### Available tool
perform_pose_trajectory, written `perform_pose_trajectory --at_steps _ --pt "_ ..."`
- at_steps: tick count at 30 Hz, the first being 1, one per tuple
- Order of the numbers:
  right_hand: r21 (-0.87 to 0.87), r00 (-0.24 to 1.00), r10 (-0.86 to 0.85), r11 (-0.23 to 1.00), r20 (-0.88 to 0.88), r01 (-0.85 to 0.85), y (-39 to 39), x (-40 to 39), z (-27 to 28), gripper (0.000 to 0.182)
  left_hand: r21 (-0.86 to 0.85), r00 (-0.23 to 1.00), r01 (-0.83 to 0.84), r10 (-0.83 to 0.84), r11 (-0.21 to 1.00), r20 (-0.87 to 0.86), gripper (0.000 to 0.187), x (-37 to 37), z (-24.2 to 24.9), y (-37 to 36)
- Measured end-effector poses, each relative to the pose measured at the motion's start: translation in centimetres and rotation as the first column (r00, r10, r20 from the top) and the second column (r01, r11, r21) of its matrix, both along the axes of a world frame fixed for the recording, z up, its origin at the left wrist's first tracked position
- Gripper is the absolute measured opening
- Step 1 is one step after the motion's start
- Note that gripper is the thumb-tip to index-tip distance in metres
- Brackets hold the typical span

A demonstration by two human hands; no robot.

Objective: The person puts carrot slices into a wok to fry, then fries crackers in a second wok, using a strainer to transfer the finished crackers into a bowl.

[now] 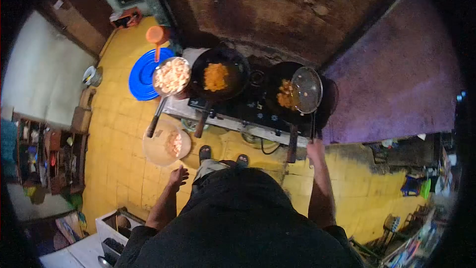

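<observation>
My right hand (315,150) is closed round the handle of a wire strainer (308,89), which is held over the right wok (277,77). Orange-brown pieces (286,94) lie in that wok beside the strainer, and a few bits are in its mesh. Empty, with fingers apart, my left hand (179,176) hangs below a pale bucket (153,150) holding pale pieces (174,144). The left wok (235,64) has orange pieces (216,77) in it. Left of that wok, a pan (162,93) is heaped with pale pieces (172,75).
Both woks stand on a black stove (255,111). A blue lid (142,77) and an orange dipper (155,34) are at the left. A purple wall (386,74) rises at the right. A white box (106,228) stands behind my left arm.
</observation>
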State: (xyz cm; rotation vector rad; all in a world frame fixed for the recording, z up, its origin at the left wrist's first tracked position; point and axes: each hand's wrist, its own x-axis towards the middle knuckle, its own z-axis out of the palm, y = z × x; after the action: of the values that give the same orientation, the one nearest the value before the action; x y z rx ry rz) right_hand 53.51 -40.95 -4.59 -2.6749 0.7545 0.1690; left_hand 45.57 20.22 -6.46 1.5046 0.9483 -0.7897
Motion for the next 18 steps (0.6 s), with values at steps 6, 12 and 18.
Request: perform_pose_trajectory --at_steps 6,12,18 --pt "-0.008 0.997 -0.069 0.998 -0.027 0.068 1.4 2.0 6.1 0.027 0.054 0.999 0.02 -0.018 0.998 -0.036 0.056 -0.8 1.0 -0.4" --pt "-0.069 0.998 -0.059 0.996 0.01 0.06 3.7 2.4 5.3 0.026 -0.014 1.0 0.012 -0.012 1.0 -0.028 0.058 -1.6 0.1 0.1" --pt "-0.003 0.999 -0.003 1.0 -0.049 0.003 5.8 0.7 5.3 0.025 0.008 1.0 0.026 -0.026 1.0 -0.013 0.059 -0.7 0.9 -0.5"
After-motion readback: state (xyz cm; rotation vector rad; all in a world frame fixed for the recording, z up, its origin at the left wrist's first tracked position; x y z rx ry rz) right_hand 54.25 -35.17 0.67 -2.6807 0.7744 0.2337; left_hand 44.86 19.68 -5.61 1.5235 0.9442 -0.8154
